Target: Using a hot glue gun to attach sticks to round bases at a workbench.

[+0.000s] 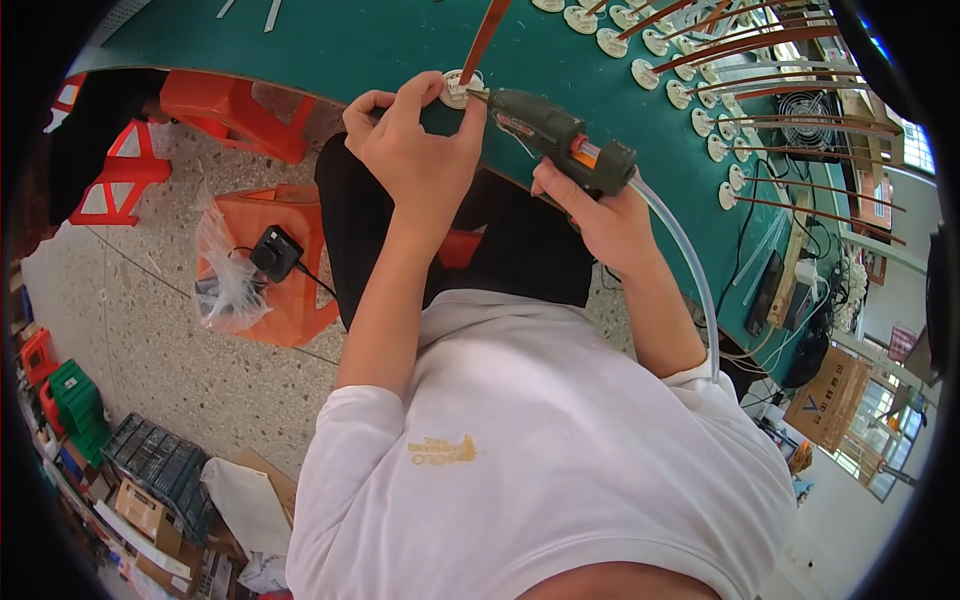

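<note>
My left hand (418, 140) pinches the rim of a small round white base (455, 92) at the near edge of the green table. From that base a flat brown strip (487, 38) rises, leaning away to the upper right. My right hand (600, 222) is wrapped round the handle of a dark green glue gun (540, 122). Its nozzle points left and meets the base, or nearly so; I cannot tell if it touches. A long clear glue stick (680, 250) sticks out of the gun's back end and curves down past my right forearm.
Many similar white bases (645, 73) with brown strips stand on the green table (350, 35) at the right. Beyond them are a black fan (805, 122), cables and a power strip (800, 300). Left of me are orange stools (235, 108), a small black camera (276, 252) and crates (160, 465).
</note>
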A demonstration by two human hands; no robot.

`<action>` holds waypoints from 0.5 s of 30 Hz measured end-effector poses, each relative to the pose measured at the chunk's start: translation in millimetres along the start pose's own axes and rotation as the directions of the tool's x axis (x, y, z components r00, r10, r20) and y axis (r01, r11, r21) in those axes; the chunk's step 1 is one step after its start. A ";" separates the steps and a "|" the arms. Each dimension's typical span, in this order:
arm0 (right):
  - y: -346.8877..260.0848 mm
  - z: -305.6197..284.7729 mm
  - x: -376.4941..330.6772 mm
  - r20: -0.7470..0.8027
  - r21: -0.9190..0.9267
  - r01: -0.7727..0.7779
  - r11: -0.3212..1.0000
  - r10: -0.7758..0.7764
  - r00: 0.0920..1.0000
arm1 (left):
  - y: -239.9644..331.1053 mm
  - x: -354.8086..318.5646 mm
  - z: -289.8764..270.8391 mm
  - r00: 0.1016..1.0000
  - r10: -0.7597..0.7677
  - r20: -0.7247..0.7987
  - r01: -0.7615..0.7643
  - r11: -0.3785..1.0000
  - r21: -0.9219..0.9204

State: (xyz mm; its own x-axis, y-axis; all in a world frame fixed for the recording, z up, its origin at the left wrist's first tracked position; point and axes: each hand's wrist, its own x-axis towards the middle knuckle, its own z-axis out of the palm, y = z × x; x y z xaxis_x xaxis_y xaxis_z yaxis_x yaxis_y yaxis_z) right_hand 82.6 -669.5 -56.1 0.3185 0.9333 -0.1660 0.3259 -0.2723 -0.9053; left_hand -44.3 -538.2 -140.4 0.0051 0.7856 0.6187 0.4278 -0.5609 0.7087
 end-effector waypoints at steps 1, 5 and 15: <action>1.1 0.1 1.2 0.004 -0.030 0.020 0.999 -0.020 1.000 | 0.7 0.1 0.0 1.000 0.000 -0.005 0.000 1.000 0.018; -0.5 5.3 2.3 -0.030 -0.051 0.039 0.998 -0.041 0.999 | 0.8 -0.4 0.2 1.000 -0.012 -0.010 0.012 1.000 0.010; -7.5 5.0 7.0 -0.031 -0.130 0.061 0.990 -0.065 0.997 | 1.8 -1.0 0.1 1.000 -0.027 -0.007 0.027 1.000 0.014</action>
State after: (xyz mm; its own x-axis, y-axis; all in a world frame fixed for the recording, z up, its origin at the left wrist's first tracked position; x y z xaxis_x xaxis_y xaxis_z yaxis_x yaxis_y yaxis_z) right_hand 77.9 -659.8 -52.5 0.3238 0.9414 -0.0944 0.4572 -0.2431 -0.8555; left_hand -43.5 -540.0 -139.8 -0.0124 0.7985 0.6018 0.4402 -0.5361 0.7203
